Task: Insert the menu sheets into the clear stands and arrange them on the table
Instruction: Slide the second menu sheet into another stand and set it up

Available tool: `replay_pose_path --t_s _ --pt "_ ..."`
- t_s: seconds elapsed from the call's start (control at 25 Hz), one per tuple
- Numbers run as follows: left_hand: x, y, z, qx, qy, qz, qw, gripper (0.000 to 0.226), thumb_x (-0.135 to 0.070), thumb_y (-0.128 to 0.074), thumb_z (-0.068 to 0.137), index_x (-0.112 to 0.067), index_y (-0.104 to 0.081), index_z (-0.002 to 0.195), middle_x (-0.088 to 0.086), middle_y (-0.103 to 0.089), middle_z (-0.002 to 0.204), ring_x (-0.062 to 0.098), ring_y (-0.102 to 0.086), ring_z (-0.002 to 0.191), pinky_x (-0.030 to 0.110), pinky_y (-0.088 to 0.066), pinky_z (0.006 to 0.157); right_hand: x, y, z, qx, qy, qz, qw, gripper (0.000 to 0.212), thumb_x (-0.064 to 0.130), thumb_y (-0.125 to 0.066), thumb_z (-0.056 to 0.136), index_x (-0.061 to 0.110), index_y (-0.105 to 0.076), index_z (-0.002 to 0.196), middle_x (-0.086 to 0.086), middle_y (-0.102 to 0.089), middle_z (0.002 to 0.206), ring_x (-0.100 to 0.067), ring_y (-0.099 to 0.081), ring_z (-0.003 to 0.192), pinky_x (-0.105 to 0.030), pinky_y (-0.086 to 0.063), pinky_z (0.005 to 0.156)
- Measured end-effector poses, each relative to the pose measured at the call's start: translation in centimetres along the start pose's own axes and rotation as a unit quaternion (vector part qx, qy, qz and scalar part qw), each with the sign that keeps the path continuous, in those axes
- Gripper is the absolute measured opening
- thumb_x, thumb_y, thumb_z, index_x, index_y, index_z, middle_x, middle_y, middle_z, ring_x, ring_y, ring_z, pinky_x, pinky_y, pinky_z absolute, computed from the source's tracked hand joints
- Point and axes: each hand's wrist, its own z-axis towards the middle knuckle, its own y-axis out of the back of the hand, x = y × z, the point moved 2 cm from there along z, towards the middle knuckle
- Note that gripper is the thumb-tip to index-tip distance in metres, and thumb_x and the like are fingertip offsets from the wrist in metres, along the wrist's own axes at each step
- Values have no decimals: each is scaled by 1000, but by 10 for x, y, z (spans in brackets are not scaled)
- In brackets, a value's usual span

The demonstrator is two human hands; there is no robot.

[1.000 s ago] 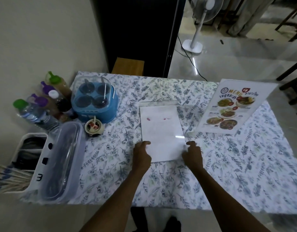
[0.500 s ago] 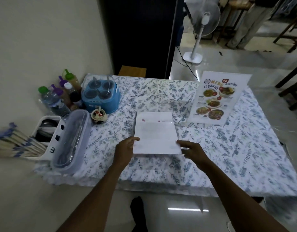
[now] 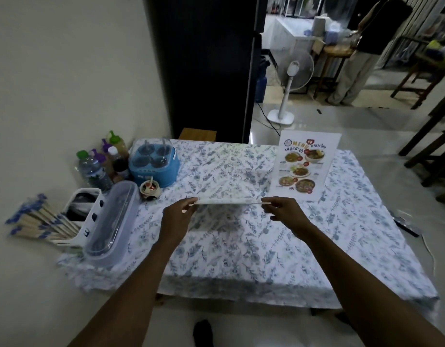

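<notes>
Here both hands are holding a clear stand (image 3: 229,201) edge-on above the desk (image 3: 241,246) — left hand (image 3: 177,217) and right hand (image 3: 287,212) each pinching one end — while a filled menu stand (image 3: 305,162) is standing upright beyond.

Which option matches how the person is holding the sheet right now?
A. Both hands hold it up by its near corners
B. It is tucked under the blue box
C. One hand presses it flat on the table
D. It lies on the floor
A: the left hand and the right hand each pinch a near corner of the sheet, which is seen almost edge-on above the table.
</notes>
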Motion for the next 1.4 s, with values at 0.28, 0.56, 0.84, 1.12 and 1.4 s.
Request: replay_pose_path --t_s 0.28,0.56,0.84,1.12,1.4 --pt "-12 -3 78 -13 -67 47 997 28 -39 -55 96 -19 -69 107 -8 -69 104 7 -63 88 19 -45 72 36 3 67 -70 16 -13 997 20 34 -75 86 16 -74 94 -16 -74 93 -22 -67 80 -35 -55 65" --pt "-1 -28 175 -55 -73 35 995 28 -32 -50 99 -11 -66 108 -6 -65 102 7 -59 90 2 -39 72 54 -12 150 -131 5 -15 991 24 42 -68 89 22 -71 100 -8 -76 88 -21 -67 71 -34 -52 56" --pt "23 -47 221 -48 -44 21 998 26 -31 -51 99 -12 -64 111 -3 -67 105 11 -61 89 19 -46 74 52 -29 196 -153 -19 -38 987 29 40 -65 93 17 -64 110 -2 -72 85 -18 -71 79 -36 -60 56" --pt "33 -53 230 -35 -45 23 998 25 -36 -50 99 -16 -64 107 -2 -69 101 13 -65 84 17 -48 66 46 -31 206 -150 -30 -60 986 33 41 -64 93 16 -62 114 -4 -73 89 -23 -73 82 -44 -64 63" --pt "33 -53 226 -30 -36 28 999 26 -38 -50 99 -17 -63 106 1 -70 102 13 -67 83 19 -51 64 43 -31 208 -145 -36 -110 983 33 47 -62 92 20 -62 112 3 -73 88 -22 -73 79 -53 -63 69"
